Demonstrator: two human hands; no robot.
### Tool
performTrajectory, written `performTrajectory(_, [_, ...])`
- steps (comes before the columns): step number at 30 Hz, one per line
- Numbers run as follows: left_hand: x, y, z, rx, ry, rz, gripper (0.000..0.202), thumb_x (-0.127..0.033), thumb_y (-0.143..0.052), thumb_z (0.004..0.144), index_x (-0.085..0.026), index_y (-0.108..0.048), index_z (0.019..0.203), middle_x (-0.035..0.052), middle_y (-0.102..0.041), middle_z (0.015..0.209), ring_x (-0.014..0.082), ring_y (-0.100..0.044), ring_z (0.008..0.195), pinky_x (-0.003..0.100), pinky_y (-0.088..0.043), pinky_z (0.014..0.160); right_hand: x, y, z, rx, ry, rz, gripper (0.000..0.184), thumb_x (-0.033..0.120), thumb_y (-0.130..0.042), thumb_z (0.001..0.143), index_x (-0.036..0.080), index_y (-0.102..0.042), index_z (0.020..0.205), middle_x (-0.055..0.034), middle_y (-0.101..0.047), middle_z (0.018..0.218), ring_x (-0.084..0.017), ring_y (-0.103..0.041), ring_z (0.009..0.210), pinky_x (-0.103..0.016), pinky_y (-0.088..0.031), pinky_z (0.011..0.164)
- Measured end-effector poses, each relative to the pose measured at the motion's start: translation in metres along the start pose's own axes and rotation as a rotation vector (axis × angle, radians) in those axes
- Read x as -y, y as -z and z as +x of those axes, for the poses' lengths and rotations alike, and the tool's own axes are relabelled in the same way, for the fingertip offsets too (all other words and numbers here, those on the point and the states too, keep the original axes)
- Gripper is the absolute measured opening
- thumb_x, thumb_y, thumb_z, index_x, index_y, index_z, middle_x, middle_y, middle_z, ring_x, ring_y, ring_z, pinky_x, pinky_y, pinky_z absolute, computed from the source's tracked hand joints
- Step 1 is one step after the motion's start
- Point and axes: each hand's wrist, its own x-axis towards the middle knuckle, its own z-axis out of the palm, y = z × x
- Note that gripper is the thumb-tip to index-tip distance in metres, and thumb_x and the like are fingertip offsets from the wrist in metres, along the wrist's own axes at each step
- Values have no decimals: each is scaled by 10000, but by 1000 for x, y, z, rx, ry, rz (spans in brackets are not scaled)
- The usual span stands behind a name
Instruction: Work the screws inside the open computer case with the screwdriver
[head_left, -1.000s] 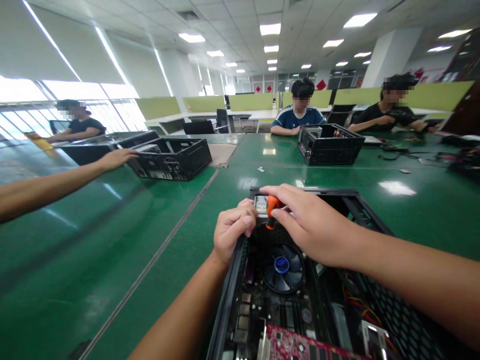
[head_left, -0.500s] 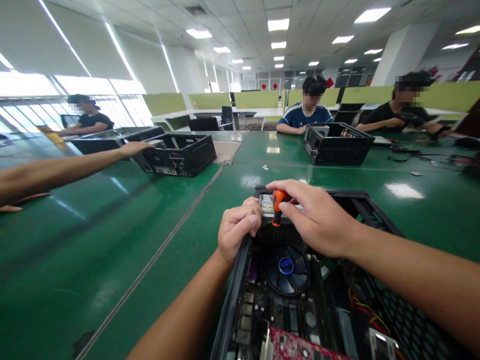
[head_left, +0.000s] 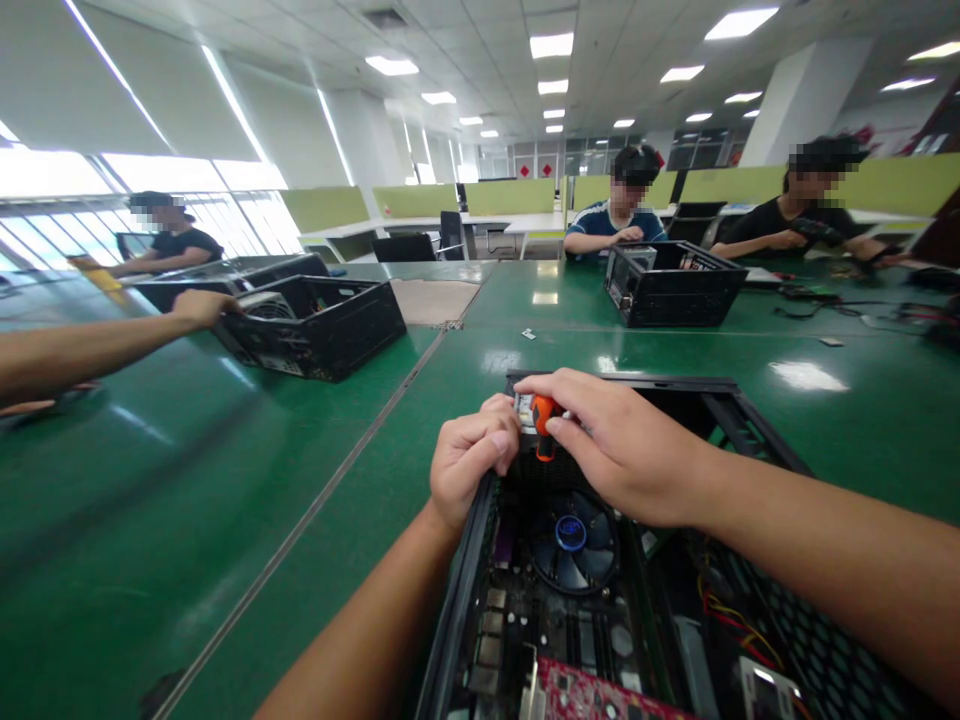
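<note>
Right hand arched, pinching driver near-upright. Left hand curled onto case corner. Fan logo unreadable.

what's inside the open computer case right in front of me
Inside are a blue-centered fan, a red circuit board and some wires. Your right hand hides whatever lies beneath it.

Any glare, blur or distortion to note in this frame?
Head view: ceiling lights glare off the green tabletop, windows at left blown out; head view again: dark interior in the computer case, shaft of the screwdriver indistinct, cooling fan fairly sharp, wide-angle stretching toward the edges.
</note>
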Motion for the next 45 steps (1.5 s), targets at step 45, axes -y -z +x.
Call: performTrajectory(45, [-3, 0, 0, -18, 66, 60, 491, -415, -544, 905, -198, -429, 479, 5, -457, 486, 178, -444, 581, 459, -360, 954, 4, 46, -9, 134, -202, -86, 286, 94, -544, 877, 230, -713, 1064, -15, -773, 1023, -201, -695, 883, -331, -489, 809])
